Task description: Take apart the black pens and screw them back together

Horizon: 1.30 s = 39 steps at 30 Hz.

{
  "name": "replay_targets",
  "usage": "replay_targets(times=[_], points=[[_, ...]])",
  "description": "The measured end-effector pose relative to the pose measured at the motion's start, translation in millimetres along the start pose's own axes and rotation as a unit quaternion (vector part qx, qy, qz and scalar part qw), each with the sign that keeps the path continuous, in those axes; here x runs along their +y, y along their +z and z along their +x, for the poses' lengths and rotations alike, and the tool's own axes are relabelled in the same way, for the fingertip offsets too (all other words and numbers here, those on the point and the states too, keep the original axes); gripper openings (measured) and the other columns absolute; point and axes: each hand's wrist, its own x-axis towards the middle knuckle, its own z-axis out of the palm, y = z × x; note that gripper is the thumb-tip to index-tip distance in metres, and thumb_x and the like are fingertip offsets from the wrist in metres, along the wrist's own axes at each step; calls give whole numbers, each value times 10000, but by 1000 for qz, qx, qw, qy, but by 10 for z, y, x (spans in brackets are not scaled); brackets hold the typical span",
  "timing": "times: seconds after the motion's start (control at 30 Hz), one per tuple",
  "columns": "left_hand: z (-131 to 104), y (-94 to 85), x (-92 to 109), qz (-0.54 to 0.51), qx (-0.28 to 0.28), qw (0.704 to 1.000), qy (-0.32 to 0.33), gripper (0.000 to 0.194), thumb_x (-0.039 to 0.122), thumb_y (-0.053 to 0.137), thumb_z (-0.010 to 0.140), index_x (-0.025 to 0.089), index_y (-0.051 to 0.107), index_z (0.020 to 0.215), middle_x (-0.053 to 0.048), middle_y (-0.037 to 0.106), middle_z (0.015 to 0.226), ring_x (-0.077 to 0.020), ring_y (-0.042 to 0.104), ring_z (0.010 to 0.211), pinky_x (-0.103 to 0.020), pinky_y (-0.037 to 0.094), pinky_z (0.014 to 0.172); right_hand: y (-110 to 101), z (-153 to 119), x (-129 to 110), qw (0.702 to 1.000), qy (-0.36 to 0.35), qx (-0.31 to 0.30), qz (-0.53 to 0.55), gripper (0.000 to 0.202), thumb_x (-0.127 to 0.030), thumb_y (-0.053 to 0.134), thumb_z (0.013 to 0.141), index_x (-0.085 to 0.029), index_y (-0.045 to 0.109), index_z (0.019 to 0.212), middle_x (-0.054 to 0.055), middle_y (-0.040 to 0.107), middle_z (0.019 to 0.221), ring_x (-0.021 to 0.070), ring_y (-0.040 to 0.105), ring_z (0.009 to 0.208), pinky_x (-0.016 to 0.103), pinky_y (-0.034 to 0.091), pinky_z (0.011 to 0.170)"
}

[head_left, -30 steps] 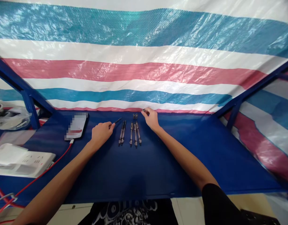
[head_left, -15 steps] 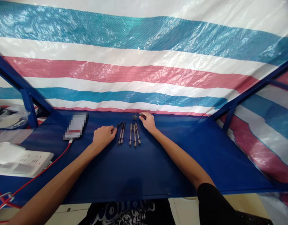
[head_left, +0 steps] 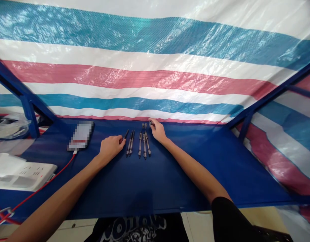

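Note:
My left hand (head_left: 111, 146) is closed around a dark slim pen (head_left: 126, 134), whose far end sticks out past the fingers. Just right of it, two pens (head_left: 130, 144) lie side by side on the blue table. A second group of three pens (head_left: 144, 145) lies a little farther right, pointing toward me. Beyond them, near the table's back edge, sit two small grey pen parts (head_left: 144, 125), too small to make out well. Beside these, my right hand (head_left: 158, 130) pinches a similar small grey part (head_left: 150, 123) between thumb and fingers.
A phone (head_left: 81, 135) with a red charging cable (head_left: 61, 171) lies on the left. Nearer me on that side is a white power strip (head_left: 36, 173). Striped plastic sheeting (head_left: 150, 77) hangs behind the table (head_left: 170, 188), and blue frame bars (head_left: 248, 117) flank it.
The pen in my left hand has turned to point more directly away from me. My right hand has shifted slightly left, and the grey part in it now appears more upright.

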Motion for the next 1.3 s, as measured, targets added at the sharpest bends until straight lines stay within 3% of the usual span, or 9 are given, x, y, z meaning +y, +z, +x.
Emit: replay_targets(times=[0.53, 0.93, 1.3], points=[[-8, 37, -15, -5, 18, 1000, 16, 374, 453, 384, 889, 205, 603, 714, -61, 691, 771, -227, 632, 738, -268, 319, 558, -5, -28, -23, 999, 3, 25, 20, 327, -166, 437, 806, -195, 559, 1109, 80, 652, 981, 212, 617, 882, 355, 483, 846], [18, 61, -14, 3, 14, 1000, 19, 364, 462, 415, 869, 203, 614, 710, -65, 698, 791, -244, 640, 767, -273, 346, 568, 12, -31, 25, 1000, 6, 19, 15, 306, -138, 442, 797, -198, 549, 1077, 67, 638, 977, 186, 612, 852, 324, 487, 843], [9, 60, -11, -9, 17, 1000, 21, 348, 443, 410, 881, 203, 586, 700, -51, 692, 786, -232, 631, 742, -272, 308, 545, 6, -35, -11, 1000, 7, 17, -2, 240, -131, 451, 750, -200, 549, 958, 29, 601, 836, 169, 566, 728, 297, 475, 767]])
